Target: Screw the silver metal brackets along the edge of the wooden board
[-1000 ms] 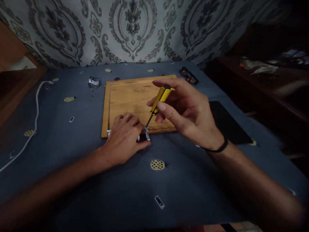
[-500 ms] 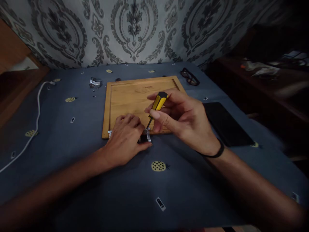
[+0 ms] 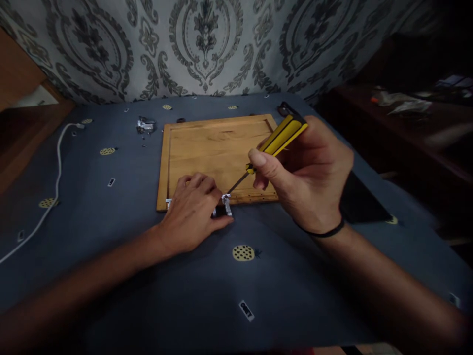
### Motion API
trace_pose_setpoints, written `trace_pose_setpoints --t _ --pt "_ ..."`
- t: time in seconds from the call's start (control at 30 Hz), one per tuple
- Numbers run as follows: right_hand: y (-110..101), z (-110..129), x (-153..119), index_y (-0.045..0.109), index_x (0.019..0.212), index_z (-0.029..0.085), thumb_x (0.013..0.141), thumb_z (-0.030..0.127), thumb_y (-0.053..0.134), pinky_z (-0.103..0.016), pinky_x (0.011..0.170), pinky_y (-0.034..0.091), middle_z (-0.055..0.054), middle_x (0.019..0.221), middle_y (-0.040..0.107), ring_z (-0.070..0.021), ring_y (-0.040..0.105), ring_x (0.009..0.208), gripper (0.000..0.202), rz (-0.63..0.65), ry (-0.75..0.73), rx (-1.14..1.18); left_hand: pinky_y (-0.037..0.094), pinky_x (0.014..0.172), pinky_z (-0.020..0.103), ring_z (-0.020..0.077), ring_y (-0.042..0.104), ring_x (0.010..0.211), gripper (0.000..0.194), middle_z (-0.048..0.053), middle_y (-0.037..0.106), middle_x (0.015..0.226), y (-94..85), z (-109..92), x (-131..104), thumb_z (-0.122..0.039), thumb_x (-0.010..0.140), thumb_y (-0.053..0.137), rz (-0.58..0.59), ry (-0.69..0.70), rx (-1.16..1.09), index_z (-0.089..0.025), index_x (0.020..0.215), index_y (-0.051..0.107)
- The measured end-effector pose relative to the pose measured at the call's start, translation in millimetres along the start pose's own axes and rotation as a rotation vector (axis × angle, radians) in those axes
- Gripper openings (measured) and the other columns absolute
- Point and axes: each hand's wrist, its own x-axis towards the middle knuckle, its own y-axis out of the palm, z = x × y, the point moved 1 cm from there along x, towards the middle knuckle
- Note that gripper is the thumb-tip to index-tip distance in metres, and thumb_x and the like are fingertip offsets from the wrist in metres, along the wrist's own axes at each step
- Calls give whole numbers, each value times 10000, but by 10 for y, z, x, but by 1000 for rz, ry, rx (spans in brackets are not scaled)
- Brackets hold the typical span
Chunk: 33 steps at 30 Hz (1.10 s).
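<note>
A yellow-and-black screwdriver (image 3: 283,135) is gripped in my right hand (image 3: 314,172), slanting down to the left. Its tip meets or nearly meets a silver metal hinge (image 3: 227,204) at the near edge of a wooden panel (image 3: 207,148). My left hand (image 3: 192,212) lies over that hinge, fingers curled on the panel and thumb along the near side, pressing it in place. Most of the hinge is hidden beneath the hand. Small dark holes run along the panel's near edge, right of the hinge.
A second metal hinge (image 3: 146,124) lies left of the panel, with tiny loose pieces beside it. Dark glasses (image 3: 284,109) and a flat black object (image 3: 364,202) are to the right. A white cable (image 3: 59,167) runs down the left of the blue cloth (image 3: 148,305).
My right hand has moved right and up, and the screwdriver has gone from fairly upright to a lower slant. My left hand and the panel stay where they were.
</note>
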Motion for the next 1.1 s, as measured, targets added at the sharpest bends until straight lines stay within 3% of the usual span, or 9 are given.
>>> trace_pose_setpoints --t 0.27,0.8,0.97,1.1 --pt "-12 -109 -38 516 730 239 710 437 859 -230 367 459 65 671 571 -68 534 441 396 80 31 -62 426 917 468 302 555 1064 365 76 660 1029 3 0 -5 -494 833 753 2 -6 0 -157 965 718" --pt "14 -163 -62 515 719 229 727 447 843 -225 359 449 68 637 515 -70 516 433 394 120 31 -84 437 922 469 301 555 1079 347 81 663 1044 0 -5 -7 -495 850 735 -1 -1 6 -170 970 703" --pt "32 -164 -87 572 750 239 732 484 830 -263 418 521 30 712 578 -101 551 511 356 202 67 -82 427 944 478 311 552 1108 359 89 665 1099 7 -8 -9 -489 858 725 8 3 7 -172 1024 697" --pt "12 -126 -105 615 773 238 716 468 845 -282 451 535 8 790 629 -112 560 550 330 166 47 -109 423 936 478 315 548 1107 365 94 664 1116 10 -3 -9 -492 856 726 9 0 9 -164 1015 702"
